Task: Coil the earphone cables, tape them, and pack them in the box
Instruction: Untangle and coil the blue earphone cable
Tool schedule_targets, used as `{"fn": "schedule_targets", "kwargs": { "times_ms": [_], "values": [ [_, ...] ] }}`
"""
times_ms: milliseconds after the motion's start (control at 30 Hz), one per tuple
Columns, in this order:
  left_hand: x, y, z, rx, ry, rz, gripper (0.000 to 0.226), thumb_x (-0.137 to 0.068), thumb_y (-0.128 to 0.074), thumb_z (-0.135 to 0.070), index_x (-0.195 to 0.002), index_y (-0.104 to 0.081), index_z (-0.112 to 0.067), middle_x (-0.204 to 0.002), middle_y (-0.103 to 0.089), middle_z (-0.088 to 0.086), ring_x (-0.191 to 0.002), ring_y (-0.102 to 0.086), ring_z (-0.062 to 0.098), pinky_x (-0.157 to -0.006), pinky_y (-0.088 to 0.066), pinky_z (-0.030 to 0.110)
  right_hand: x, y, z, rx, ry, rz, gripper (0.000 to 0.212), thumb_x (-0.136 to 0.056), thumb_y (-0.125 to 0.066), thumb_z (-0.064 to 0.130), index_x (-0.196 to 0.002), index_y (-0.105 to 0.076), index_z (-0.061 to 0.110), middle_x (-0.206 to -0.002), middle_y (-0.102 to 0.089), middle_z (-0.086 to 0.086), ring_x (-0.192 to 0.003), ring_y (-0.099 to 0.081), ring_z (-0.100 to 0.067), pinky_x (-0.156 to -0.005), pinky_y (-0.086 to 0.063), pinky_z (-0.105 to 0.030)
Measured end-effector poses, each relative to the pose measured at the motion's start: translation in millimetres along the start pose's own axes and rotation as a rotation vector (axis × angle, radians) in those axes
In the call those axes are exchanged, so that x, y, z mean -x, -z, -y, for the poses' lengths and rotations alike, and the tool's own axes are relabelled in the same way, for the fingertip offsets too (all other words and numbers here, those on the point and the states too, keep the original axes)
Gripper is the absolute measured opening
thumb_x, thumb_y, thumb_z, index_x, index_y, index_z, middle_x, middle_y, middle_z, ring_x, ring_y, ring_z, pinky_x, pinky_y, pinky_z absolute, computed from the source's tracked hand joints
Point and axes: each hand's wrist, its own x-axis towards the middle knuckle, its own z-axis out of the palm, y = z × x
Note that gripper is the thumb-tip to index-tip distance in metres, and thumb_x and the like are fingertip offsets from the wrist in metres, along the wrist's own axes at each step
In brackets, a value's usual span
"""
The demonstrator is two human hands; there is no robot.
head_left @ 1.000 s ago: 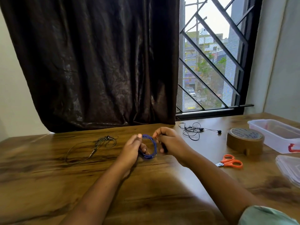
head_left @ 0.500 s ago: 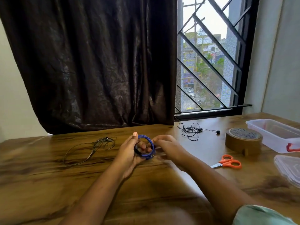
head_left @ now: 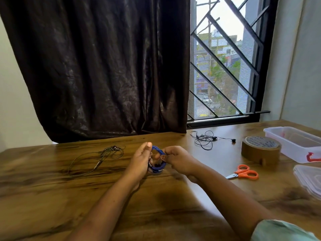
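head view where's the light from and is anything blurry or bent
Head view: daylight enters through the window at right, the curtain blocks the rest; the near table looks smeared, the blue cable fairly clear; the wide lens tilts the window frame.

Wooden counter [head_left: 52,197], dark streaked grain, runs back to the window wall. I note a dark brown curtain [head_left: 104,66] hanging down to the counter's far edge and covering the left part of the window [head_left: 225,80]. Black diagonal bars [head_left: 225,54] cross the uncovered pane. Outside: buildings [head_left: 224,46], green trees [head_left: 217,72]. Pale wall [head_left: 295,58] at right.
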Motion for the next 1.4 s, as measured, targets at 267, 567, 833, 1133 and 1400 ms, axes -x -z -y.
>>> {"fn": "schedule_targets", "kwargs": {
  "times_ms": [267,567,833,1133,1400],
  "values": [
    [-2,3,6,-0.189,-0.083,-0.021,0.048,-0.098,-0.032,-0.041,-0.139,-0.041,-0.017,-0.131,-0.054,0.014,-0.119,-0.052,0.026,-0.092,-0.046,0.035,1,0,0,-0.046,-0.01,-0.061,0.018,-0.093,-0.055,0.006,-0.09,-0.071,0.014,-0.096,-0.073,-0.007,-0.097,-0.067,-0.021,-0.091,-0.053,-0.041],
    [-7,7,13,-0.228,-0.194,0.012,0.033,-0.098,-0.033,-0.04,-0.078,-0.05,-0.02,-0.067,-0.048,-0.001,-0.068,-0.045,0.02,-0.067,-0.037,0.033,5,-2,9,-0.458,-0.099,0.047,0.036,-0.091,-0.05,-0.007,-0.116,-0.049,0.018,-0.083,-0.066,-0.006,-0.068,-0.053,-0.015,-0.052,-0.039,-0.022],
    [-5,7,11,-0.174,-0.167,0.033,0.032,-0.099,-0.033,-0.038,-0.088,-0.055,-0.016,-0.067,-0.05,-0.002,-0.067,-0.048,0.02,-0.067,-0.041,0.035,15,4,14,-0.377,0.039,0.187,0.058,-0.079,-0.048,-0.026,-0.113,-0.047,0.02,-0.079,-0.057,-0.004,-0.065,-0.059,-0.01,-0.048,-0.045,-0.016],
    [-8,9,4,0.171,0.06,-0.032,0.032,-0.1,-0.036,-0.03,-0.079,-0.048,-0.01,-0.074,-0.051,0.006,-0.071,-0.061,0.023,-0.056,-0.055,0.033,11,12,8,-0.393,0.008,0.16,0.016,-0.093,-0.054,0.004,-0.095,-0.059,0.019,-0.08,-0.065,-0.001,-0.063,-0.059,-0.009,-0.061,-0.047,-0.025],
    [-4,6,1,0.192,0.104,-0.042,0.028,-0.101,-0.036,-0.025,-0.081,-0.048,-0.011,-0.074,-0.051,0.004,-0.067,-0.057,0.019,-0.061,-0.055,0.035,11,24,8,-0.439,-0.165,0.207,0.036,-0.089,-0.033,-0.014,-0.092,-0.062,0.007,-0.106,-0.061,-0.017,-0.099,-0.062,-0.029,-0.09,-0.054,-0.042]
  ]
}}
